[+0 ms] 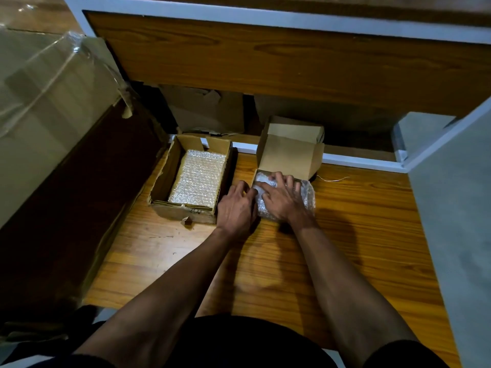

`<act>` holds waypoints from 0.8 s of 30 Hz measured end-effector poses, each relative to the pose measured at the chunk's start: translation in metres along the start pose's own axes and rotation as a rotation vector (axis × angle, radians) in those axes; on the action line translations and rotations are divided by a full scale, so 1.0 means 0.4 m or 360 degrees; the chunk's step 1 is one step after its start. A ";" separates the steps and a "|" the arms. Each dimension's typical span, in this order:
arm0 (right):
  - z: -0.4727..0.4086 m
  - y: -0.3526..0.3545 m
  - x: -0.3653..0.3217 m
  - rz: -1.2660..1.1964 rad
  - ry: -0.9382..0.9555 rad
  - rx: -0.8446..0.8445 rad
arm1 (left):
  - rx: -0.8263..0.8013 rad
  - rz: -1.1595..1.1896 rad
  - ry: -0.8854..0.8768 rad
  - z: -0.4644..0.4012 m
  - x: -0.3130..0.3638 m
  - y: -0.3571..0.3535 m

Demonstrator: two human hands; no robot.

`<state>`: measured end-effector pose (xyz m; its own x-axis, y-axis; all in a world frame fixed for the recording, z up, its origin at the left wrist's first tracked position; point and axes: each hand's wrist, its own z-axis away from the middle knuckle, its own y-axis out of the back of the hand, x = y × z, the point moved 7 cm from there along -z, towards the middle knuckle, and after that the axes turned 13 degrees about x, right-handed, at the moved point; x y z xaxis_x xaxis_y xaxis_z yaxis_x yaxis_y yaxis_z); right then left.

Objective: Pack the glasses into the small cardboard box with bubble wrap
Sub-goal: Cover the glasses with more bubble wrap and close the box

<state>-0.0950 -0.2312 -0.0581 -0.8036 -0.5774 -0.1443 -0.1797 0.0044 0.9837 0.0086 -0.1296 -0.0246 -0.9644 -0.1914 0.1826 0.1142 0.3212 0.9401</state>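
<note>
Wooden floor (345,235): near its far edge, a bubble-wrapped bundle (305,197) sits in the small box (289,152). Right hand (281,200) presses it, fingers spread; left hand (235,205) pinches its edge. Tucking underway; closing the lid comes next. Wrap box (191,179) sits left.

Your counter (345,235): warm orange-brown, wood-grain streaks. Small cardboard box (289,152): plain tan, lid inside same tan. Bubble wrap bundle (305,197) under your hands: clear-whitish, dotted bubble pattern. Larger worn box (162,179): dull brown, stack of bubble wrap sheets (198,179) inside glinting silvery-white, rows of bubbles. Frame edge (358,159) behind boxes: white. Wall (457,208) on your right: grey.
</note>
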 end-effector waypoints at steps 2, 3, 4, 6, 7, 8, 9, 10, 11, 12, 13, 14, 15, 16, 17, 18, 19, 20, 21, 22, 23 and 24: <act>0.007 0.002 0.004 0.0002 0.0023 0.0034 | -0.0014 -0.0029 -0.0019 0.001 0.002 -0.006; 0.012 0.005 0.005 -0.0003 0.0039 0.0069 | -0.0018 -0.0042 -0.0030 0.003 0.003 -0.009; 0.018 0.008 0.004 -0.0003 0.0053 0.0115 | -0.0014 -0.0053 -0.0038 0.007 0.002 -0.013; 0.027 0.016 0.003 0.0020 0.0054 0.0203 | -0.0004 -0.0080 -0.0053 0.015 -0.004 -0.022; 0.028 0.017 0.003 0.0032 0.0049 0.0227 | -0.0008 -0.0095 -0.0060 0.019 -0.008 -0.026; 0.027 0.017 0.001 0.0035 0.0049 0.0228 | -0.0018 -0.0111 -0.0068 0.021 -0.011 -0.031; 0.024 0.014 0.001 0.0030 0.0047 0.0210 | -0.0031 -0.0128 -0.0081 0.022 -0.012 -0.034; 0.021 0.012 0.002 0.0025 0.0041 0.0182 | -0.0044 -0.0147 -0.0095 0.022 -0.011 -0.036; 0.017 0.008 0.005 0.0024 0.0034 0.0158 | -0.0058 -0.0158 -0.0103 0.023 -0.010 -0.040; 0.014 0.006 0.007 0.0025 0.0026 0.0146 | -0.0069 -0.0151 -0.0090 0.024 -0.007 -0.041; 0.013 0.004 0.008 0.0028 0.0018 0.0135 | -0.0077 -0.0120 -0.0049 0.026 -0.005 -0.042; 0.012 0.003 0.007 0.0038 0.0010 0.0127 | -0.0085 -0.0074 0.0018 0.029 -0.003 -0.044; 0.012 0.003 0.006 0.0055 0.0003 0.0125 | -0.0092 -0.0024 0.0090 0.031 0.001 -0.046; 0.011 0.003 0.005 0.0072 -0.0001 0.0128 | -0.0108 0.0015 0.0153 0.034 0.008 -0.050; 0.009 0.005 0.004 0.0082 -0.0004 0.0131 | -0.0126 0.0044 0.0206 0.036 0.016 -0.053; 0.007 0.005 0.004 0.0084 -0.0013 0.0123 | -0.0148 0.0067 0.0250 0.036 0.022 -0.057; 0.004 0.004 0.004 0.0086 -0.0024 0.0109 | -0.0166 0.0083 0.0282 0.034 0.025 -0.060; 0.001 0.002 0.004 0.0094 -0.0031 0.0090 | -0.0180 0.0093 0.0301 0.032 0.025 -0.062; 0.000 0.000 0.002 0.0113 -0.0036 0.0071 | -0.0190 0.0102 0.0307 0.030 0.023 -0.066; -0.002 0.001 0.001 0.0139 -0.0038 0.0056 | -0.0199 0.0113 0.0306 0.028 0.020 -0.068; -0.005 0.003 -0.002 0.0164 -0.0041 0.0045 | -0.0211 0.0126 0.0303 0.027 0.017 -0.071; -0.008 0.007 -0.004 0.0181 -0.0043 0.0037 | -0.0220 0.0139 0.0299 0.026 0.014 -0.073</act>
<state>-0.0924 -0.2328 -0.0550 -0.8345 -0.5499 -0.0353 -0.0996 0.0876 0.9912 -0.0026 -0.1304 -0.0540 -0.8897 -0.3416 0.3029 0.2391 0.2166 0.9465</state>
